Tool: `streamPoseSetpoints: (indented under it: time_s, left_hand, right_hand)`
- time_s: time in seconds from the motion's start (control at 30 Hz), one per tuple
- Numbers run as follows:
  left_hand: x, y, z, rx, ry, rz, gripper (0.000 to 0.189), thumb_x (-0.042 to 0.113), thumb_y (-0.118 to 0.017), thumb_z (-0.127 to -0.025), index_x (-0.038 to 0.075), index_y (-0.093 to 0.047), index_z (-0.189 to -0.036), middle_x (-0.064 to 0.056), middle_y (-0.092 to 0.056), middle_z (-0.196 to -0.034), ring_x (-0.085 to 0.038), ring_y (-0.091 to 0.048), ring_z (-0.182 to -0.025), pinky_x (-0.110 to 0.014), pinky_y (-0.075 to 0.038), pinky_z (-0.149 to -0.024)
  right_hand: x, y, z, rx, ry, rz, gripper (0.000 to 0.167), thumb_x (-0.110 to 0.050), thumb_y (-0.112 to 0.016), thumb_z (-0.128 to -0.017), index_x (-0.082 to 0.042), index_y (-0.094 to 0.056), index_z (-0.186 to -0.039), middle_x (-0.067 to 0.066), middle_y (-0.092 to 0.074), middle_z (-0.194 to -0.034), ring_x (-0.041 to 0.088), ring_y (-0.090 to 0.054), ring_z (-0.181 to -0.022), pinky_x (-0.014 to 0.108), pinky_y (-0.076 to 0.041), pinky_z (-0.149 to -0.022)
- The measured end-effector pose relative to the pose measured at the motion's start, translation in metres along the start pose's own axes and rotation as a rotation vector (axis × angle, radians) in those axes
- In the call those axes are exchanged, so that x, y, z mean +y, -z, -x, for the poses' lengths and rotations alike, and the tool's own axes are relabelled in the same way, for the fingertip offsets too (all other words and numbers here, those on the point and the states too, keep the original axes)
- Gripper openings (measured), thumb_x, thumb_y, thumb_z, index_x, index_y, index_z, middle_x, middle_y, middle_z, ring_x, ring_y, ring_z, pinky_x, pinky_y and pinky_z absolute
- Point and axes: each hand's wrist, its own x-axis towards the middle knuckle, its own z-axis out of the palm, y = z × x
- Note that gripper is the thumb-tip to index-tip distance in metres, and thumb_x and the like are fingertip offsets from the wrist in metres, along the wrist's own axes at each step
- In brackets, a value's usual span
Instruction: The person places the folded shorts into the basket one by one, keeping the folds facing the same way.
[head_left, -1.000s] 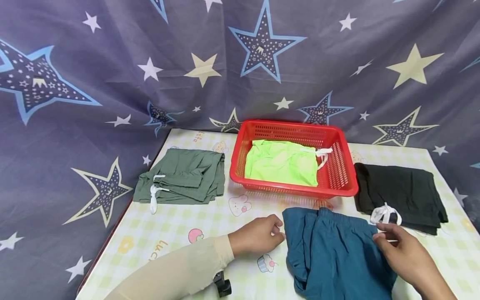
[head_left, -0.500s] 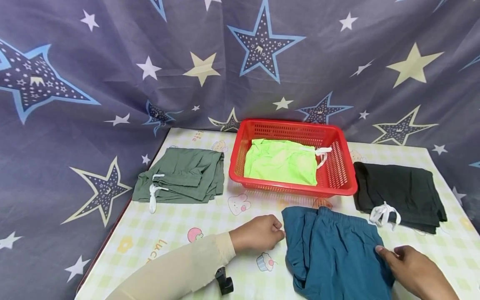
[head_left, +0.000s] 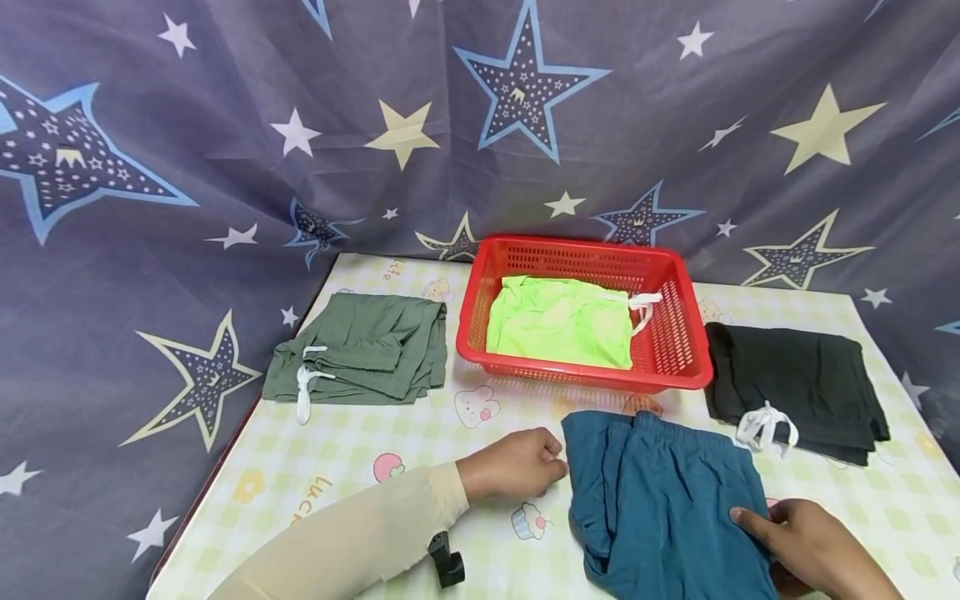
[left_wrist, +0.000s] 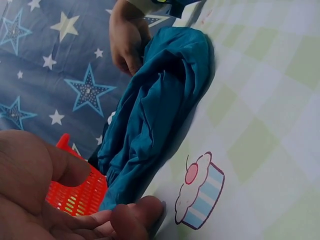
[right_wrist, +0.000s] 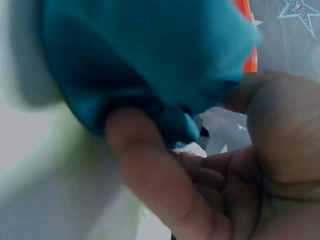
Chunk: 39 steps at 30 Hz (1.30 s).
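Note:
Blue-teal shorts (head_left: 675, 508) with a gathered waistband lie on the table at the front, waistband towards the basket. At their right edge my right hand (head_left: 813, 537) pinches the fabric, thumb on top and fingers underneath; in the right wrist view a finger (right_wrist: 155, 170) reaches under the folded cloth. My left hand (head_left: 517, 465) rests on the table beside the left edge of the shorts, fingers loosely curled. The left wrist view has its thumb (left_wrist: 70, 165) apart from the fingertips, with nothing held between them.
A red basket (head_left: 585, 380) holding folded neon-green shorts (head_left: 558, 321) stands behind. Folded grey-green shorts (head_left: 367, 346) lie at the left, folded black shorts (head_left: 798, 379) with a white drawstring at the right. A star-patterned curtain (head_left: 352, 100) hangs behind the checked tablecloth (head_left: 337, 450).
My right hand has slid down along the right edge of the shorts, taken hold of the fabric and drawn it slightly inward. My left hand stays in about the same place.

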Motion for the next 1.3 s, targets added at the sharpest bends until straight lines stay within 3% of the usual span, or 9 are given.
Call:
streamPoseSetpoints:
  time_s: [0.13, 0.27, 0.43, 0.57, 0.83, 1.0, 1.13, 1.3]
  left_hand:
    - [0.000, 0.000, 0.000, 0.002, 0.001, 0.005, 0.031, 0.025, -0.065, -0.100, 0.001, -0.063, -0.119, 0.001, -0.063, -0.073, -0.011, -0.058, -0.066, -0.028, -0.048, -0.077]
    - [-0.002, 0.000, 0.001, 0.005, -0.003, 0.062, 0.030, 0.021, -0.065, -0.099, -0.002, -0.063, -0.118, -0.002, -0.064, -0.072, -0.012, -0.059, -0.061, -0.027, -0.047, -0.067]
    - [-0.007, 0.003, 0.001, 0.004, -0.006, 0.140, 0.016, 0.016, -0.064, -0.099, 0.002, -0.061, -0.093, -0.003, -0.060, -0.063, -0.012, -0.051, -0.049, -0.025, -0.040, -0.049]
    - [-0.013, 0.009, 0.001, 0.020, 0.000, 0.099, 0.029, 0.021, -0.063, -0.099, 0.011, -0.052, -0.074, 0.000, -0.054, -0.054, -0.012, -0.047, -0.042, -0.026, -0.036, -0.044]
    - [-0.027, 0.023, 0.003, 0.028, 0.036, 0.081, 0.049, 0.040, -0.067, -0.098, 0.016, -0.047, -0.061, 0.001, -0.048, -0.045, -0.020, -0.050, -0.037, -0.031, -0.040, -0.045]
    - [-0.032, 0.030, 0.005, 0.037, 0.046, 0.041, 0.048, 0.045, -0.070, -0.095, 0.012, -0.052, -0.067, -0.002, -0.048, -0.043, -0.023, -0.052, -0.037, -0.034, -0.044, -0.051]
    - [-0.035, 0.033, 0.007, 0.055, 0.047, 0.022, 0.046, 0.043, -0.074, -0.092, 0.012, -0.050, -0.068, -0.001, -0.048, -0.052, -0.020, -0.051, -0.043, -0.033, -0.042, -0.050]
    - [-0.039, 0.036, 0.009, 0.065, 0.030, -0.051, 0.044, 0.035, -0.077, -0.089, 0.014, -0.046, -0.064, 0.004, -0.038, -0.058, -0.015, -0.041, -0.053, -0.030, -0.032, -0.053]
  right_hand:
    - [-0.010, -0.002, -0.002, 0.006, 0.012, -0.004, 0.080, -0.054, -0.062, -0.097, 0.025, -0.053, -0.103, 0.013, -0.060, -0.077, 0.021, -0.066, -0.065, 0.039, -0.059, -0.063]
    - [-0.022, -0.007, -0.002, 0.008, 0.041, -0.004, 0.086, -0.056, -0.062, -0.096, 0.028, -0.049, -0.110, 0.012, -0.062, -0.078, 0.021, -0.067, -0.067, 0.040, -0.059, -0.063]
    - [-0.042, -0.019, 0.000, 0.021, 0.086, -0.065, 0.082, -0.053, -0.066, -0.095, 0.025, -0.051, -0.112, 0.010, -0.063, -0.078, 0.021, -0.068, -0.065, 0.039, -0.059, -0.060]
    - [-0.058, -0.028, 0.001, 0.032, 0.130, -0.060, 0.080, -0.053, -0.066, -0.095, 0.023, -0.051, -0.115, 0.008, -0.064, -0.078, 0.020, -0.067, -0.065, 0.038, -0.057, -0.059]
    - [-0.082, -0.040, 0.000, 0.009, 0.238, -0.059, 0.088, -0.056, -0.065, -0.096, 0.020, -0.046, -0.136, 0.024, -0.069, -0.104, 0.027, -0.067, -0.085, 0.047, -0.059, -0.068]
    - [-0.094, -0.047, 0.001, 0.016, 0.341, -0.038, 0.072, -0.045, -0.062, -0.101, 0.015, -0.049, -0.138, 0.024, -0.067, -0.115, 0.030, -0.066, -0.100, 0.055, -0.056, -0.084]
    - [-0.102, -0.050, 0.003, 0.033, 0.418, -0.020, 0.061, -0.035, -0.064, -0.101, 0.013, -0.052, -0.138, 0.025, -0.066, -0.122, 0.034, -0.064, -0.110, 0.058, -0.052, -0.092]
    - [-0.112, -0.056, 0.005, 0.056, 0.471, -0.023, 0.045, -0.028, -0.069, -0.098, 0.003, -0.061, -0.129, 0.015, -0.069, -0.108, 0.027, -0.064, -0.100, 0.050, -0.054, -0.085]
